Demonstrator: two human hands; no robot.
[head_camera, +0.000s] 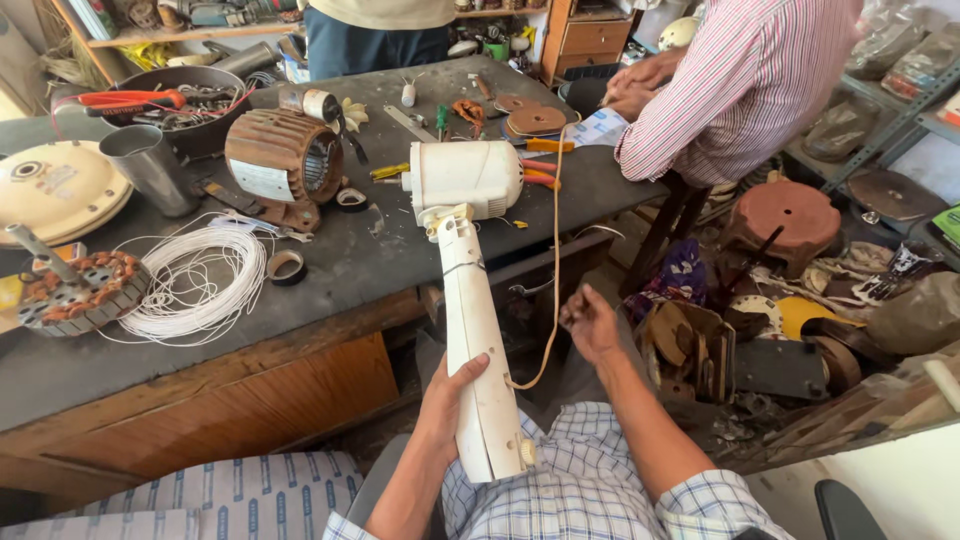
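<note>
Head view showed the left hand wrapped around the lower part of a white fan stand, fingers clamped on its side. Above those fingers, the stand rose to the white motor housing, which rested on the dark workbench. The right hand was just beside the stand, fingers curled together, pinching a thin tan cord. Far left of the fingers lay a coil of white wire and a rusty motor. Another person in a striped shirt sat beyond the bench.
</note>
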